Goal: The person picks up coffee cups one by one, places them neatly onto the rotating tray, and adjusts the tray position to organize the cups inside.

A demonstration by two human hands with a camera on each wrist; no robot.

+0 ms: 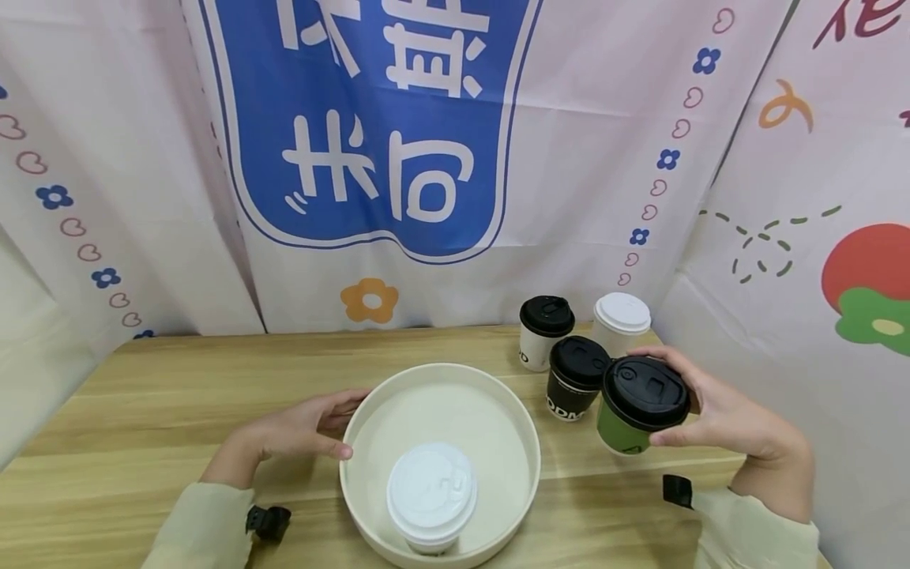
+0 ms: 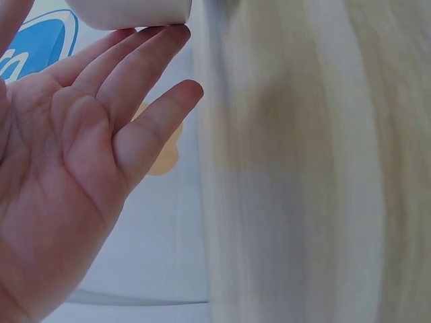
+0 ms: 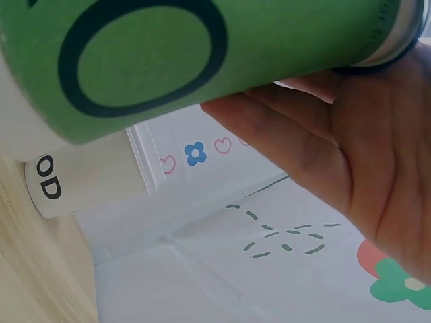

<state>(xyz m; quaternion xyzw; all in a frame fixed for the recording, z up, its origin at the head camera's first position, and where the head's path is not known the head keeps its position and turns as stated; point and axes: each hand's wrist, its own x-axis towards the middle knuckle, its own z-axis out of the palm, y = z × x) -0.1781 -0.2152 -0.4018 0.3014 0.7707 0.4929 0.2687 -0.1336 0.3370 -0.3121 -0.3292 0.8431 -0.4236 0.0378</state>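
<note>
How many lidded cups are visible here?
5: a white-lidded cup in the tray, the green cup in the right hand, the black cup beside it, and farther back a black-lidded white cup and a second white-lidded cup. Others may be hidden.

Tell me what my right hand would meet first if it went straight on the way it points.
Your right hand, holding the green coffee cup, would probably meet the black coffee cup first, though their exact depth and height are hard to judge.
</note>
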